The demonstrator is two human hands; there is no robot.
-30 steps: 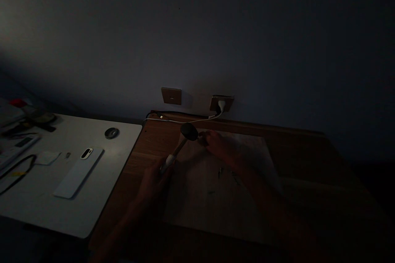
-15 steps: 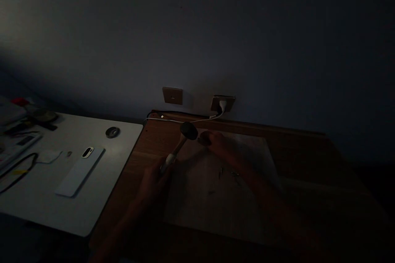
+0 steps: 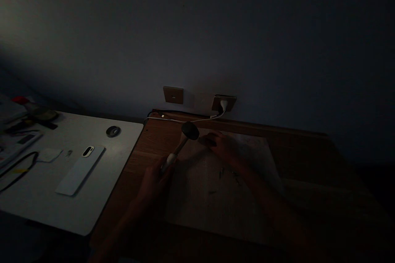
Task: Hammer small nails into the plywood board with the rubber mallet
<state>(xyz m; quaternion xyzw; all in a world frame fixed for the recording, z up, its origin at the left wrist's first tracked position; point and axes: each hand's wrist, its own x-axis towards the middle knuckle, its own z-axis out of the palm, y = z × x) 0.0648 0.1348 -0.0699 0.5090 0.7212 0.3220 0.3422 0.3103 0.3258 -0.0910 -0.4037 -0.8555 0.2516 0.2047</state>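
Note:
My left hand is closed round the pale grip of a mallet. Its dark, rounded head points up and away from me, over the far left part of a pale board. Just right of the mallet head, my right hand has its fingers curled together low over the board's far side. What the fingertips hold, if anything, is lost in the dark. Several small thin pieces, like screws or nails, lie on the board beside my right forearm.
The board lies on a brown wooden table against the wall. A wall socket with a white plug and cables is behind it. On the white table at left are a phone, a tape roll and a red-capped bottle.
The view has shifted very slightly. My right hand has turned a little near the mallet head, while my left hand keeps the mallet in nearly the same place.

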